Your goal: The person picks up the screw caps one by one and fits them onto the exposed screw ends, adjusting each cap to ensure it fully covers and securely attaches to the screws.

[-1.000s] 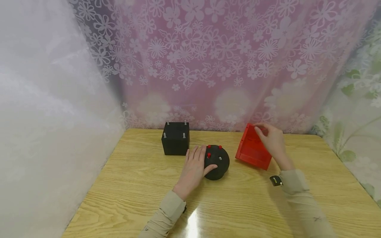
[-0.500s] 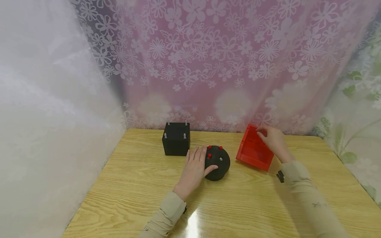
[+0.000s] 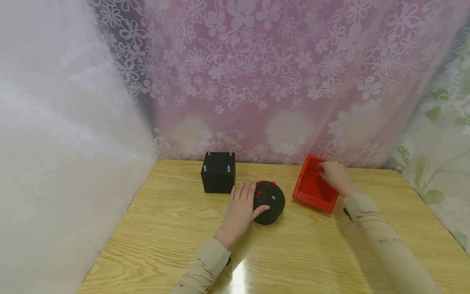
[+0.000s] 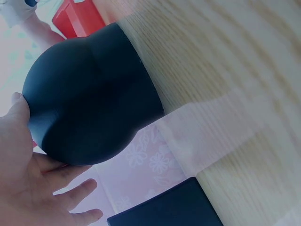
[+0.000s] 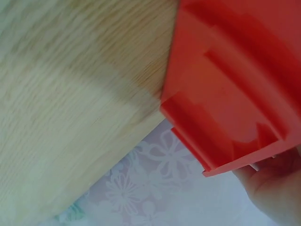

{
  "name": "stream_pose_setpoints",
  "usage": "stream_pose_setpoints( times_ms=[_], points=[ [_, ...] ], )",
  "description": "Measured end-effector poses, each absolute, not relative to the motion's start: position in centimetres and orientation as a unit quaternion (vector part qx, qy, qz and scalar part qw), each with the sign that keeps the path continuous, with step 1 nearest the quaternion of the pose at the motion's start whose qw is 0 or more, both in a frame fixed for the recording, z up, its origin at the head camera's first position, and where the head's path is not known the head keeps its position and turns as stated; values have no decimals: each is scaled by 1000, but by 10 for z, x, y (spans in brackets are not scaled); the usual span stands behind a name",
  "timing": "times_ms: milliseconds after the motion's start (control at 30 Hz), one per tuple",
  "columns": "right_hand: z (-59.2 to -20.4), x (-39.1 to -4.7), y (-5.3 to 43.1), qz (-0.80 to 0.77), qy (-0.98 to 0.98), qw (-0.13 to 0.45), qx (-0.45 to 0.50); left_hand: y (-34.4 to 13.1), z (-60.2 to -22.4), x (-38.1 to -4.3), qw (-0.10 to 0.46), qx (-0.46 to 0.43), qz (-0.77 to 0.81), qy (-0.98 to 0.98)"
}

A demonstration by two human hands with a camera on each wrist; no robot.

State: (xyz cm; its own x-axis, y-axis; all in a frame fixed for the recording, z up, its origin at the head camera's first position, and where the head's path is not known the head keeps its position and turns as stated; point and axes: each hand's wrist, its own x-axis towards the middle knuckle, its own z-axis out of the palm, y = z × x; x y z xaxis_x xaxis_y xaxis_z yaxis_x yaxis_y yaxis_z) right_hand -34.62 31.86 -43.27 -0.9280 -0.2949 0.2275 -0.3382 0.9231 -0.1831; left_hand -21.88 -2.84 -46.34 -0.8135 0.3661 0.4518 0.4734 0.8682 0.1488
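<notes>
Right hand [image 3: 335, 177] dipped deeper into red bin [image 3: 312, 202]; its hold can't be told; left hand [image 3: 238, 214], fingers straight; black round block [image 3: 271, 210] against them, under thumb; uneven pressure could tip it

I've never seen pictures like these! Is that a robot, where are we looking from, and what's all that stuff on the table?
No robot grip here, just a person's two bare hands coming out of pale sleeves. The wide picture is taken from the person's head, looking forward and down. The other two are taken from the wrists, so things look big and slanted.

On the wooden table are a square black block with four pale pegs on top, a round black block with three red tips and one bare pale peg, and an open red box.

The left hand rests on the round black block. The right hand is at the red box; I can't tell whether its fingers hold anything.
</notes>
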Motion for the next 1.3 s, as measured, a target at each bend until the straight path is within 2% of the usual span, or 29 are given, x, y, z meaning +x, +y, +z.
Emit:
stream_pose_setpoints(
  times_ms=[367,633,1300],
  points=[
    [-440,-352,319,64,-978,74,185,-28,-464,-218,225,-224,-121,-940],
    [-444,-355,317,53,-983,57,166,-28,-466,-220,233,-225,-117,-939],
    [-448,-357,316,50,-981,71,175,-29,-465,-220,228,-224,-117,-940]
  ],
)
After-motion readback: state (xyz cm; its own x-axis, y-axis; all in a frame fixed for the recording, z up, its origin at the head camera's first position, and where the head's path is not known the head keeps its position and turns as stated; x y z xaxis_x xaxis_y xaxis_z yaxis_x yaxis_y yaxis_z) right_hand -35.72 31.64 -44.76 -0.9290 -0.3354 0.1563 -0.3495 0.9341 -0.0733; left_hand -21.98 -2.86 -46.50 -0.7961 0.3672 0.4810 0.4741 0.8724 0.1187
